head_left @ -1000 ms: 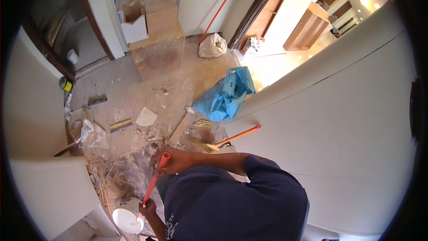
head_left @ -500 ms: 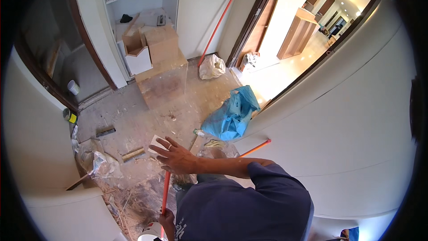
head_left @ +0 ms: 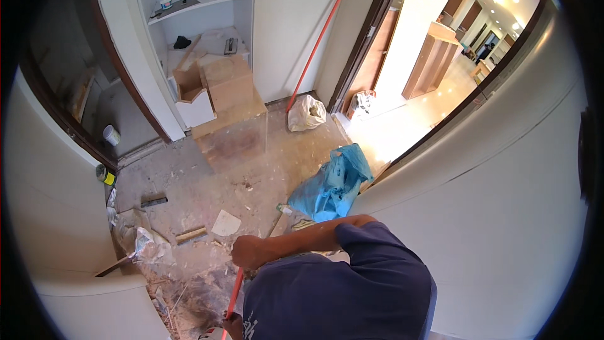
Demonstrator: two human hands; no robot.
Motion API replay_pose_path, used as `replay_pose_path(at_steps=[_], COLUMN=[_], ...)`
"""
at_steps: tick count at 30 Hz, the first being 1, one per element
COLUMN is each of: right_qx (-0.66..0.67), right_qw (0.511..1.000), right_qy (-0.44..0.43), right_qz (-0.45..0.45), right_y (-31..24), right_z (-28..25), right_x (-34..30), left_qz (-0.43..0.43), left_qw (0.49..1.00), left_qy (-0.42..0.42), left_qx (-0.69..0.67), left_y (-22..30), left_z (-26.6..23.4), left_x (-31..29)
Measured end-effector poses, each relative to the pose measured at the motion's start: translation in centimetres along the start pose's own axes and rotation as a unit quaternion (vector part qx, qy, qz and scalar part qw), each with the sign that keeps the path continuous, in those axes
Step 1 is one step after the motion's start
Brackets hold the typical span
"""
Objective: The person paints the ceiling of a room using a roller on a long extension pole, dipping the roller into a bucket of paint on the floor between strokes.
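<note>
gripping the red pole [head_left: 234, 289] with both hands, beside the rubble [head_left: 182, 289] near the lower-left corner of the floor [head_left: 176, 170]. right hand [head_left: 248, 252] is a closed fist at the pole's upper end, fingers folded in; exact wrap hidden from above. left hand [head_left: 233, 326] is closed round it lower down, shaded and partly cut off by the bottom of the view. pole is tilted, lower end out of view, near what looks like a white bucket [head_left: 211, 334]; can't tell if it touches that or the floor.

step in hand, my read: working the pole two-handed, top hand driving, bottom hand guiding. next move calls for a firm lower grip and a check on the hidden end before loading it. footing needs care too: pale tile [head_left: 226, 223] lies flat near the right hand, wood block [head_left: 191, 235] just beside it toward the floor's left edge, blue bag [head_left: 330, 186] at the right edge.
</note>
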State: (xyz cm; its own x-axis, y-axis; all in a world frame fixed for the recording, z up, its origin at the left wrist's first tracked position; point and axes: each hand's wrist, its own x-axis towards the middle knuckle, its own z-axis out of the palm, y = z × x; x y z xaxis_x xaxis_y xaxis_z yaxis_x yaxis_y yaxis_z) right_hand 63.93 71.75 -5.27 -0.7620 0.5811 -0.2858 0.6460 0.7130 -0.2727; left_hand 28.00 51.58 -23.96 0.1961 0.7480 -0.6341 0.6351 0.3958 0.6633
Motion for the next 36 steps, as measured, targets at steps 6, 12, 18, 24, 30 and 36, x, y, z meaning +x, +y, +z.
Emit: replay_pose_path(at_steps=[6, 12, 18, 24, 30, 36], right_qx=[-0.002, 0.016, 0.136, 0.416, 0.187, 0.339], right_qw=[0.996, 0.993, 0.984, 0.893, 0.909, 0.842], right_qy=[0.05, 0.087, 0.07, 0.173, -0.112, -0.175], right_qz=[-0.069, -0.08, -0.092, 0.028, 0.355, 0.381], right_y=[0.5, 1.5, 3.5, 10.6, 18.8, 14.2], right_z=[-0.7, 2.9, 1.2, 5.3, 22.0, 42.0], right_x=[-1.5, -4.1, -8.2, -11.8, -19.3, -28.9], left_qz=[-0.037, -0.225, -0.203, -0.204, -0.197, -0.188], left_qw=[0.983, 0.937, 0.942, 0.94, 0.947, 0.952], left_qy=[0.075, 0.173, 0.181, 0.188, 0.18, 0.168], left_qx=[-0.162, -0.204, -0.198, -0.2, -0.179, -0.175], left_y=[0.5, 7.3, 7.6, 7.6, 8.6, 9.5], left_z=[3.8, 6.3, 8.4, 10.1, 10.1, 10.4], left_x=[-1.7, -1.5, -1.1, -1.5, -0.3, 0.3])
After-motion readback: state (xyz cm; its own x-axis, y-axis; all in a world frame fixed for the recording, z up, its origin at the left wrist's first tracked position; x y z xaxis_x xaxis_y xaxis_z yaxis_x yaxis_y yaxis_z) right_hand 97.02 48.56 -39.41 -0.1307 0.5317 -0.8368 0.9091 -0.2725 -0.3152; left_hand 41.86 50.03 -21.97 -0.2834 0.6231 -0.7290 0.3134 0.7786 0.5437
